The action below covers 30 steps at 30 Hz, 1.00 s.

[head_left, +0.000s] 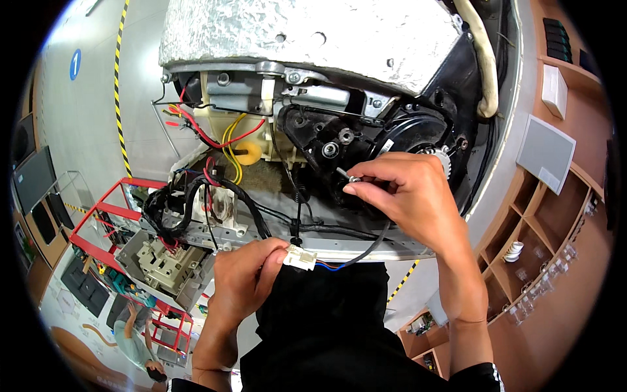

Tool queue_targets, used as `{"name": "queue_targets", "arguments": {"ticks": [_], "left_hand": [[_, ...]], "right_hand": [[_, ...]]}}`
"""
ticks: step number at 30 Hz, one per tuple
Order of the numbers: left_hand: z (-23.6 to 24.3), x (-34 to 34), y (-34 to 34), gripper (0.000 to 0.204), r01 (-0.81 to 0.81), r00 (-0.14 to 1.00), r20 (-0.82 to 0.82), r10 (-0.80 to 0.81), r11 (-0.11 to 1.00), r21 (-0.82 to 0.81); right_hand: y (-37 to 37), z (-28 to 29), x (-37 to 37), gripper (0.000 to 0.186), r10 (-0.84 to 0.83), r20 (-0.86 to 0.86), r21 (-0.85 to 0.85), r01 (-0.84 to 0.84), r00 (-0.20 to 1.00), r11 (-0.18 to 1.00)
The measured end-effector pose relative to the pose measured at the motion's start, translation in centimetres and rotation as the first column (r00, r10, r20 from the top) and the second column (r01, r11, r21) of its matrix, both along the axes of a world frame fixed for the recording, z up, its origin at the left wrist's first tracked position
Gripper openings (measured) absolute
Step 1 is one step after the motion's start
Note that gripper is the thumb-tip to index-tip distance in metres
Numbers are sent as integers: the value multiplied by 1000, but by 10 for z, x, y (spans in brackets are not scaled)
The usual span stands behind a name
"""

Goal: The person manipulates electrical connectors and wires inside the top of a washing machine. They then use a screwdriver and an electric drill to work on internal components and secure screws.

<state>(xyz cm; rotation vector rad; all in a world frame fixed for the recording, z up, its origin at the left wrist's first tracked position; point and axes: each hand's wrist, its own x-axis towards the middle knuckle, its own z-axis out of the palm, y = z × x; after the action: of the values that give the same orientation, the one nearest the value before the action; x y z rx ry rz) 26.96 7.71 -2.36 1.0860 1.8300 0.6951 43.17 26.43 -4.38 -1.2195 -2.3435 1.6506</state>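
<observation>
My left hand [243, 277] pinches a white plastic wire connector [300, 257] at the near edge of an opened machine. Blue and brown wires [333, 265] leave the connector and enter a grey cable [377, 243] running up to the right. Between the thumb and forefinger of my right hand [418, 196] is a small metal bolt [343, 174], its shank pointing up and left. The bolt is apart from the black bracket [313, 134] behind it. My fingers partly cover its head.
Silvery foil insulation [307, 32] covers the machine's far part. Loose red wires [196, 127] and yellow wires [232, 147] hang at left, above a black cable bundle [189, 202]. A red-framed cart [117, 210] stands at left. Another person [134, 343] is at lower left; wooden shelves [548, 222] stand at right.
</observation>
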Motion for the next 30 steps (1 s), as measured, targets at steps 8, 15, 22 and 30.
{"name": "queue_targets", "arguments": {"ticks": [8,15,22,30], "left_hand": [[-2,0,2,8,-5,1000,-2,5,998,69],[-7,-1,-1,13,-3,999,-51,12,987,161],[-11,0,-3,16,-50,999,-8,53,975,219],[-13,1,-4,16,-55,998,-20,61,970,239]], "right_hand": [[4,8,-12,17,16,17,187,-19,1000,982],[9,-7,-40,14,227,-118,542,-128,967,830],[9,-19,-53,15,345,116,630,-338,931,699],[7,-19,-63,11,365,260,645,-442,894,624]]}}
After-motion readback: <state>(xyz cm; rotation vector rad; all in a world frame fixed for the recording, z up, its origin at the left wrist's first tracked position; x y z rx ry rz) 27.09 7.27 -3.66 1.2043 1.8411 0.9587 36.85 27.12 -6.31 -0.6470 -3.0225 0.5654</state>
